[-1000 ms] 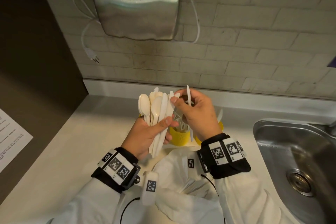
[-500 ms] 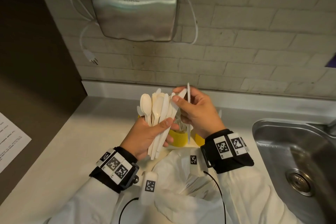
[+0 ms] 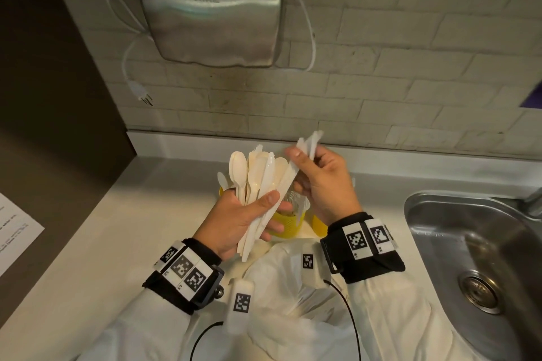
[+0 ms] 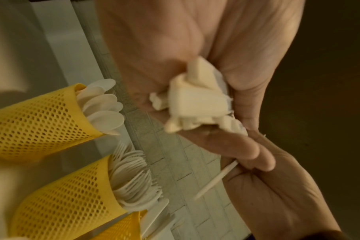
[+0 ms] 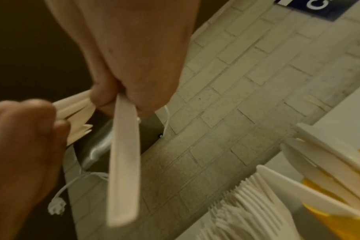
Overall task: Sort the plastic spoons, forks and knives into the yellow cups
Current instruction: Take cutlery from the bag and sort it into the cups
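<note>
My left hand (image 3: 264, 211) grips a fanned bundle of white plastic spoons and knives (image 3: 258, 176) above the counter. Just right of it, my right hand (image 3: 305, 155) pinches one or two white knives (image 3: 308, 142), tilted up to the right; their handle (image 5: 123, 162) hangs down in the right wrist view. Under both hands stand yellow mesh cups (image 3: 289, 221), mostly hidden. The left wrist view shows one cup with spoons (image 4: 37, 121), one with forks (image 4: 68, 199) and a third (image 4: 123, 227) at the bottom edge. Knives (image 5: 318, 178) stand in the cup at the right.
A steel hand dryer (image 3: 211, 9) hangs on the brick wall, its plug (image 3: 143, 95) dangling. A steel sink (image 3: 475, 258) lies to the right. A white plastic bag (image 3: 287, 287) lies between my forearms. A printed sheet (image 3: 14, 231) lies at the left.
My right hand has drawn a piece off the right side of the bundle and lifted up and to the right; the knife it held upright is now tilted.
</note>
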`<state>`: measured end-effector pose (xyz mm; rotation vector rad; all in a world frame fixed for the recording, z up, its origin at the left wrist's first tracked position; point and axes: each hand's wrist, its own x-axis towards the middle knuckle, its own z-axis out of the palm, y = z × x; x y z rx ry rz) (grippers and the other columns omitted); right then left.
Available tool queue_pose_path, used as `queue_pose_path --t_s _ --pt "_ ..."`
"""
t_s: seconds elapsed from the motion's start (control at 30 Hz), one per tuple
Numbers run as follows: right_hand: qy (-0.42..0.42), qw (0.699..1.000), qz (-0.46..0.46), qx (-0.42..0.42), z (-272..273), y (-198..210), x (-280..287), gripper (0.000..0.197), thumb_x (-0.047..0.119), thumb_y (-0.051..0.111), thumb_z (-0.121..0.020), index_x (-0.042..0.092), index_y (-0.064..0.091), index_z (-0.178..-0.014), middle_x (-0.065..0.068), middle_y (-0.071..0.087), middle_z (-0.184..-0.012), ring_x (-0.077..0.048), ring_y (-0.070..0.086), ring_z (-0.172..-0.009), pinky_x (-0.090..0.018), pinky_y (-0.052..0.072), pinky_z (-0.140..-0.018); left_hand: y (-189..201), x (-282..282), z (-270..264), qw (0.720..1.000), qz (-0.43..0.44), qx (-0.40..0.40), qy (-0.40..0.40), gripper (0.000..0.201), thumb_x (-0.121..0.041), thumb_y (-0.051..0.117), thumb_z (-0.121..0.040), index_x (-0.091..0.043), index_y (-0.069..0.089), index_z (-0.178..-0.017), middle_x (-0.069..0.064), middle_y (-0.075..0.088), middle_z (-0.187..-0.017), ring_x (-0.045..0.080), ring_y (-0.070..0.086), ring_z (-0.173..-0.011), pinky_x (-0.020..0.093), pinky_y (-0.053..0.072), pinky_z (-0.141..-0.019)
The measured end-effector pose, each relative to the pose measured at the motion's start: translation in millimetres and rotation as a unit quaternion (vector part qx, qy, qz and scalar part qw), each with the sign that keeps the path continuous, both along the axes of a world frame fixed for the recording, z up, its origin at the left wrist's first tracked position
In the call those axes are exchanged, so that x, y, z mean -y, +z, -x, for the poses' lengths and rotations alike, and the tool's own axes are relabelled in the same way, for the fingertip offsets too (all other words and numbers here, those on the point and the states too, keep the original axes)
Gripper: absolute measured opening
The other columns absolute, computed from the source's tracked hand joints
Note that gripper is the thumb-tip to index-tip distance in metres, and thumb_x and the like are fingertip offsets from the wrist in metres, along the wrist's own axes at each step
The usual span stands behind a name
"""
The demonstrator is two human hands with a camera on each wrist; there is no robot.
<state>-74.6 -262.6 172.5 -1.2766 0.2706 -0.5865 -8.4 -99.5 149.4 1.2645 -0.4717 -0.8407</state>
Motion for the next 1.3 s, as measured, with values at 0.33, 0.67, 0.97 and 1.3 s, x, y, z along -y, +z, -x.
queue_pose_path --t_s 0.33,0.67,0.97,1.3 --pt "-0.183 0.928 -0.310 0.096 3.0 8.4 29.4 0.016 0.028 0.046 -0.108 0.019 0.049 -0.096 -0.007 0.050 -0.080 -0.027 0.061 -0.067 -0.034 0.051 -0.060 -4.5 -2.0 -2.9 1.000 0.002 -0.009 0.020 0.038 -0.035 0.068 -0.086 -0.003 0.070 -0.106 0.017 0.077 -0.093 0.016 0.057 -0.045 0.023 0.043 -0.039" --pt "-0.033 0.967 0.247 -0.057 16.9 18.1 -4.0 0.015 0.022 0.072 -0.096 0.019 0.074 -0.111 0.009 0.045 -0.055 -0.006 0.041 -0.048 -0.022 0.038 -0.049 -3.3 4.6 -2.1 1.000 0.007 -0.023 0.012 0.038 -0.035 0.072 -0.082 -0.006 0.071 -0.107 0.018 0.077 -0.092 0.017 0.057 -0.045 0.024 0.044 -0.040" --pt "0.005 0.995 0.099 -0.028 4.9 15.6 -5.5 0.012 0.013 0.077 -0.091 0.016 0.074 -0.102 -0.008 0.047 -0.058 -0.014 0.042 -0.046 -0.027 0.037 -0.042 -1.3 -0.9 -2.4 1.000 0.002 0.012 0.000 0.040 -0.034 0.074 -0.080 -0.005 0.070 -0.107 0.015 0.076 -0.087 0.016 0.054 -0.044 0.023 0.040 -0.038" --pt "-0.078 0.997 0.012 -0.023 -0.9 19.8 3.9 0.022 0.019 0.051 -0.107 0.009 0.055 -0.088 -0.003 0.049 -0.058 -0.015 0.039 -0.045 -0.025 0.031 -0.044 -3.4 -2.6 2.1 1.000 -0.006 0.019 -0.019 0.048 -0.045 0.070 -0.080 -0.003 0.068 -0.104 0.014 0.074 -0.083 0.014 0.047 -0.039 0.020 0.032 -0.035"
